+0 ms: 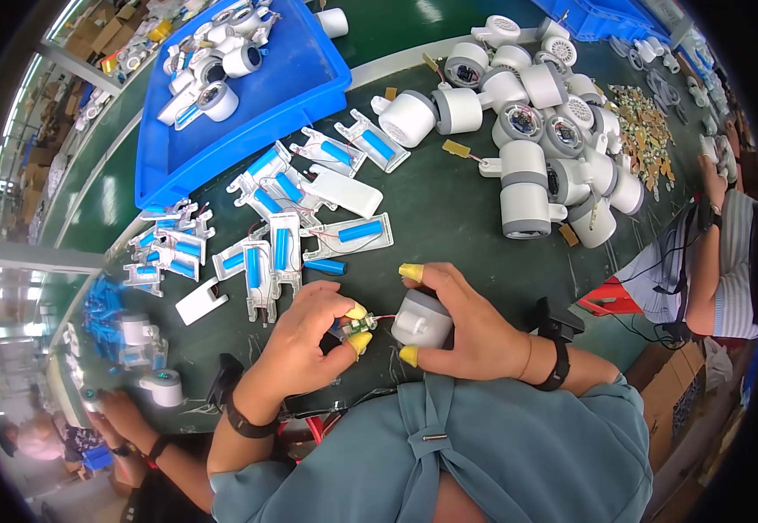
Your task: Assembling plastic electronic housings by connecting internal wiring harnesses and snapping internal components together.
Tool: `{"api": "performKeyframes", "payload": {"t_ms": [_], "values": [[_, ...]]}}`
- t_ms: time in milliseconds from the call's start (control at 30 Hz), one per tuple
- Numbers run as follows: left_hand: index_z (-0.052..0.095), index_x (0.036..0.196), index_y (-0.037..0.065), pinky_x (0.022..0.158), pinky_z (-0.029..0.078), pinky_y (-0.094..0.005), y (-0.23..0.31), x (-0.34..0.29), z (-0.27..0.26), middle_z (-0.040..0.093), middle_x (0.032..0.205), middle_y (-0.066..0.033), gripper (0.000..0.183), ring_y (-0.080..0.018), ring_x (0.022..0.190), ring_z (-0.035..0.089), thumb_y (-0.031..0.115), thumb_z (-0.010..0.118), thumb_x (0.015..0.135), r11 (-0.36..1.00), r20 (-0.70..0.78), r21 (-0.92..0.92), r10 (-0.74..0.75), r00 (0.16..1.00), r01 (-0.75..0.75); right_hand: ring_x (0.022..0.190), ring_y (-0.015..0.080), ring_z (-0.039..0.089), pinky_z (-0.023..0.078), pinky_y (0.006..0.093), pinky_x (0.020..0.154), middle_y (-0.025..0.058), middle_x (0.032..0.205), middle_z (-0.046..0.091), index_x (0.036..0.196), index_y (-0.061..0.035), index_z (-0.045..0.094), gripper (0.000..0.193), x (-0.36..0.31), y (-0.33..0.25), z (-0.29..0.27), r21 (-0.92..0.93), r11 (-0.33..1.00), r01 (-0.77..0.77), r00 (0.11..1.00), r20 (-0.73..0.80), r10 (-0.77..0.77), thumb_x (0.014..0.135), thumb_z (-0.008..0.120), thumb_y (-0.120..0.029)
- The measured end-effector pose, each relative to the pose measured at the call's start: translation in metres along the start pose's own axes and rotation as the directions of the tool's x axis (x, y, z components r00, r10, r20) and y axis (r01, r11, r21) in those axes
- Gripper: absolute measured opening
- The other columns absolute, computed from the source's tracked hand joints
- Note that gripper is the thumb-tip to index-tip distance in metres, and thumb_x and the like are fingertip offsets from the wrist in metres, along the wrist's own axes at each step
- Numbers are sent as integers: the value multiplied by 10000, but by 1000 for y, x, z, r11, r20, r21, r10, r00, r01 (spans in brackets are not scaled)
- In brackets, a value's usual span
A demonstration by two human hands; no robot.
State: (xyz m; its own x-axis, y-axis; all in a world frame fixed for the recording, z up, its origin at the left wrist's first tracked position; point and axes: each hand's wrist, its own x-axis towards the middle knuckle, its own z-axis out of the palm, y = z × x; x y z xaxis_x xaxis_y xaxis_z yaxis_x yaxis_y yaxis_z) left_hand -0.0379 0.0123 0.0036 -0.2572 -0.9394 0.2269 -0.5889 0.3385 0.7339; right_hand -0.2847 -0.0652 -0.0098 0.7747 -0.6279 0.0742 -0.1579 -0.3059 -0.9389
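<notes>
My left hand (pixel 307 338), with yellow finger covers on thumb and forefinger, pinches a small green circuit board (pixel 360 325). My right hand (pixel 482 329) wraps round a white and grey fan head (pixel 421 322), its yellow-covered fingertips at the far and near sides. A thin red wire (pixel 385 317) runs from the board to the fan head. Just beyond my left hand lie a loose blue battery cell (pixel 325 267) and several white handle shells with blue cells (pixel 360 231) in them. Part of the board is hidden by my fingertips.
A blue tray (pixel 331 87) holding white parts stands at the far left. Several white fan heads (pixel 525 196) are heaped at the far right, beside a pile of small circuit boards (pixel 647 131). Co-workers' hands (pixel 712 180) show at right and left.
</notes>
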Motion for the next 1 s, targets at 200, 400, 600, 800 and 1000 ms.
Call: {"api": "performKeyframes", "payload": {"t_ms": [200, 400, 600, 800, 1000], "values": [[560, 1127, 49, 903, 499, -427, -4, -7, 7, 652, 1003, -122, 464, -371, 1042, 623, -46, 713, 699, 999, -63, 11, -42, 997, 42, 1077, 359, 530, 428, 400, 965, 190, 1249, 464, 1359, 5, 389, 812, -4, -3, -1, -256, 966, -34, 996, -90, 12, 687, 803, -188], [571, 1144, 37, 888, 495, -375, -4, -14, 13, 628, 1112, -172, 445, -339, 1030, 637, -67, 682, 726, 992, -98, -9, -124, 987, 124, 1072, 372, 523, 434, 415, 934, 181, 1221, 501, 1297, -4, 452, 754, -5, 0, 0, -384, 923, -15, 989, -145, -44, 645, 800, -153], [570, 1173, 30, 900, 490, -377, -5, -19, 17, 630, 1119, -182, 457, -337, 1041, 637, -71, 663, 737, 988, -120, -70, -143, 982, 135, 1065, 373, 527, 436, 415, 931, 177, 1220, 504, 1286, -14, 467, 732, -6, 0, 0, -374, 927, -17, 990, -137, -36, 649, 801, -149], [578, 1116, 24, 986, 455, -485, -4, -17, 15, 646, 1022, -141, 415, -311, 966, 646, -85, 647, 722, 998, -120, -37, -49, 992, 45, 1125, 390, 517, 477, 422, 922, 198, 1314, 431, 1284, -55, 475, 713, -8, 15, 1, -259, 962, 90, 991, -74, -113, 656, 813, -77], [600, 1035, 50, 1001, 431, -533, 0, -28, 17, 651, 926, -70, 373, -253, 843, 639, -81, 655, 689, 997, -21, 71, 14, 1000, -12, 1226, 401, 465, 467, 417, 971, 224, 1363, 384, 1340, -57, 445, 780, -16, 16, -1, -197, 948, 250, 968, 25, -250, 658, 824, -44]]}}
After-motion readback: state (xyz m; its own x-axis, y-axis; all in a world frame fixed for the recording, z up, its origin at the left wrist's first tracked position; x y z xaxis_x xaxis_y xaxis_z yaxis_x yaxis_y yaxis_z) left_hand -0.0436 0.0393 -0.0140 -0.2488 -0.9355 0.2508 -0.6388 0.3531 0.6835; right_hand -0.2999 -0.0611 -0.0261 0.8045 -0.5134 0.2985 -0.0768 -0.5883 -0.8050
